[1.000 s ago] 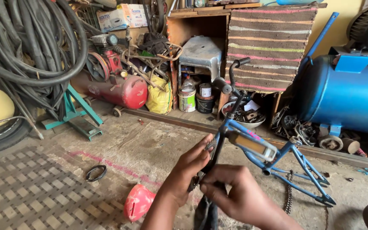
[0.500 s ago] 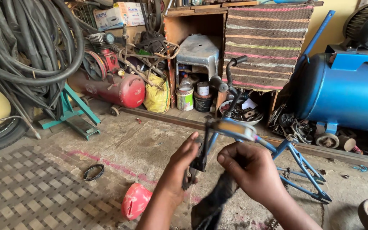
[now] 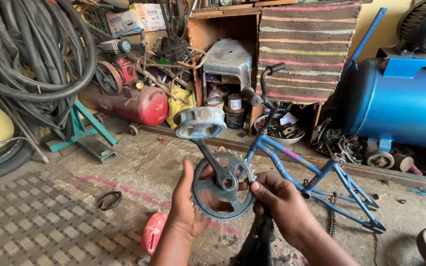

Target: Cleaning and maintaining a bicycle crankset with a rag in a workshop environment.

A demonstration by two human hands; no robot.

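I hold a grey bicycle crankset (image 3: 221, 188) up in front of me, its toothed chainring facing the camera. The crank arm rises up and left to a worn pedal (image 3: 199, 122). My left hand (image 3: 187, 206) grips the left rim of the chainring, thumb up along its edge. My right hand (image 3: 282, 207) holds the right rim, thumb on the teeth. A black cloth or rubber piece (image 3: 257, 241) hangs below my right hand. Behind the crankset lies a blue bicycle frame (image 3: 316, 170) with black handlebars (image 3: 265, 83), resting on the concrete floor.
A red air compressor tank (image 3: 141, 104) stands at the back left beneath coiled black hoses (image 3: 30, 54). A large blue tank (image 3: 400, 101) is at right. A pink object (image 3: 152, 231), a black ring (image 3: 109, 200) and a chain (image 3: 332, 221) lie on the floor.
I have turned the crankset from edge-on to flat, so the chainring faces me and the pedal points up. My right hand moved lower, onto the ring's right rim.
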